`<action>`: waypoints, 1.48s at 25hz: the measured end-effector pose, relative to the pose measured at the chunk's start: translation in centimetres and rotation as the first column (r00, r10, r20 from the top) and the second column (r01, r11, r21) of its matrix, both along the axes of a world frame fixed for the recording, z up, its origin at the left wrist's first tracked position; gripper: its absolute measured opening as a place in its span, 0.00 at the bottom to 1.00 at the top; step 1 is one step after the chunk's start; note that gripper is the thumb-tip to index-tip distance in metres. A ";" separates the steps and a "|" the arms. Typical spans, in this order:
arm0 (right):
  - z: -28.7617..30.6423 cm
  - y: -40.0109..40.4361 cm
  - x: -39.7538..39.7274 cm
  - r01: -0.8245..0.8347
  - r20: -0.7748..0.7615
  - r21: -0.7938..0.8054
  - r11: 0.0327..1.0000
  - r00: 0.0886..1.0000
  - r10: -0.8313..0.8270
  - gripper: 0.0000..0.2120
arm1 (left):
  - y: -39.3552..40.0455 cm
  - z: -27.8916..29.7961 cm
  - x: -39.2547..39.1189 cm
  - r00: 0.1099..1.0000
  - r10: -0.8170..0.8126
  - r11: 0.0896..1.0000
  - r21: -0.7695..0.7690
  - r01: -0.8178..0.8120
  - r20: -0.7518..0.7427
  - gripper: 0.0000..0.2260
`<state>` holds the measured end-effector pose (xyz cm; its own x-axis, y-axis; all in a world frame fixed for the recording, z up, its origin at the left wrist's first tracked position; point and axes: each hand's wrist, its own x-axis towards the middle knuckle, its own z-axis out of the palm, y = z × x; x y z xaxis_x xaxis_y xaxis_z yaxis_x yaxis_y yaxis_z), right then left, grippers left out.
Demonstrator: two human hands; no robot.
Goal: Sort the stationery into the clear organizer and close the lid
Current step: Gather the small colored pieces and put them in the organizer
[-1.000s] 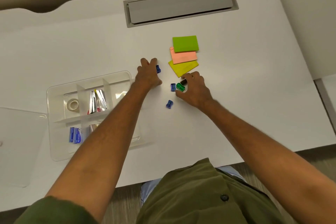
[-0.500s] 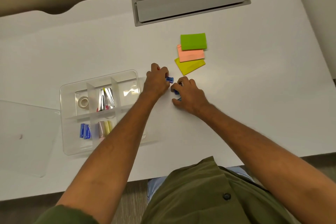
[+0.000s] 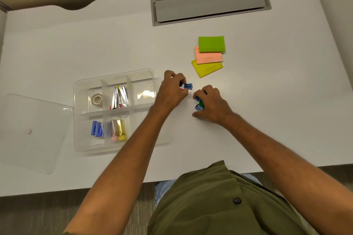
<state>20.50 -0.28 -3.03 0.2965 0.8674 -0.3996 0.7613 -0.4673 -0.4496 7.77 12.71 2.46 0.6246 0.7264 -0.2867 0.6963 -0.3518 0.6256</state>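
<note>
1. White desk [image 3: 267, 101] lies under both my hands, with a grey cable hatch [image 3: 210, 4] set into its far side.
2. My left hand [image 3: 172, 93] is curled, its fingertips pinching a blue sharpener [image 3: 188, 86]; something small and red shows just under the fingers, too hidden to name.
3. My right hand [image 3: 214, 107] is cupped and bunched over a small cluster: a green sharpener [image 3: 201, 103] and blue pieces pressed between thumb and fingers. How many it grips I cannot tell.
4. The two hands sit close together, just right of the clear organizer [image 3: 80, 112], which rests open on the desk.
5. In the organizer's far row, a tape roll [image 3: 97, 99] sits in the left compartment and silver staplers [image 3: 119, 97] in the middle one.
6. In the near row, blue staple boxes [image 3: 97, 129] lie left, and a pink and a yellow item [image 3: 118, 129] lie side by side in the middle.
7. The clear lid [image 3: 32, 131] lies flat on the desk left of the organizer, touching its edge.
8. Beyond my hands, three sticky-note pads overlap: green [image 3: 211, 44] farthest, pink [image 3: 208, 58] in the middle, yellow [image 3: 207, 67] nearest.
</note>
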 end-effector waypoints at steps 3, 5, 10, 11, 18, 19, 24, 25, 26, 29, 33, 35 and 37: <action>0.2 0.0 0.2 0.022 -0.058 -0.026 0.999 0.998 -0.023 0.20 | -0.9 1.4 -2.9 0.993 0.073 0.997 0.008 -0.074 0.096 0.10; 0.3 0.0 0.3 0.042 -0.092 -0.014 0.999 0.995 -0.043 0.17 | -1.3 2.0 -5.6 0.983 0.144 0.990 -0.002 -0.144 0.117 0.10; 0.5 -0.2 -1.7 0.143 -0.010 0.024 0.989 0.990 -0.142 0.16 | -2.6 2.0 -12.4 0.972 0.230 0.973 -0.023 -0.229 0.044 0.11; 0.4 -0.2 -2.2 0.162 0.011 0.035 0.986 0.987 -0.162 0.16 | -2.9 2.0 -13.2 0.975 0.221 0.975 -0.017 -0.220 0.026 0.11; 0.0 -0.6 -3.6 0.234 0.118 0.159 0.959 0.960 -0.253 0.14 | -3.7 1.2 -14.7 0.983 0.064 0.996 0.075 -0.052 -0.169 0.10; 0.0 -0.8 -3.6 0.227 0.131 0.166 0.960 0.959 -0.249 0.14 | -3.6 1.0 -14.7 0.981 0.049 0.996 0.077 -0.036 -0.187 0.10; 0.0 -1.6 -3.4 0.180 0.146 0.192 0.965 0.967 -0.209 0.13 | -3.5 -0.3 -14.7 0.958 0.016 0.998 0.055 0.000 -0.287 0.11; 0.0 -1.5 -3.1 0.209 0.093 0.202 0.957 0.968 -0.231 0.13 | -3.6 -0.5 -14.6 0.951 0.004 0.998 0.055 0.014 -0.309 0.11; 0.1 -1.4 -2.6 0.266 0.017 0.209 0.941 0.961 -0.276 0.14 | -3.6 -0.8 -14.5 0.944 -0.007 0.998 0.060 0.029 -0.331 0.11; 1.0 -1.7 -0.4 0.470 -0.148 0.193 0.861 0.882 -0.448 0.14 | -3.8 -1.4 -14.3 0.933 -0.021 0.995 0.081 0.054 -0.360 0.10; 2.4 -4.5 1.3 0.696 -0.377 0.021 0.717 0.670 -0.639 0.14 | -4.4 -1.5 -14.6 0.942 -0.021 0.996 0.077 0.049 -0.335 0.12; 2.3 -5.9 0.3 0.672 -0.396 -0.045 0.739 0.667 -0.631 0.15 | -4.8 -1.3 -14.9 0.949 -0.017 0.992 0.112 0.055 -0.314 0.15; 1.9 -6.7 -1.5 0.629 -0.375 -0.049 0.776 0.708 -0.598 0.12 | -5.0 -0.9 -15.2 0.961 -0.021 0.985 0.161 0.068 -0.277 0.16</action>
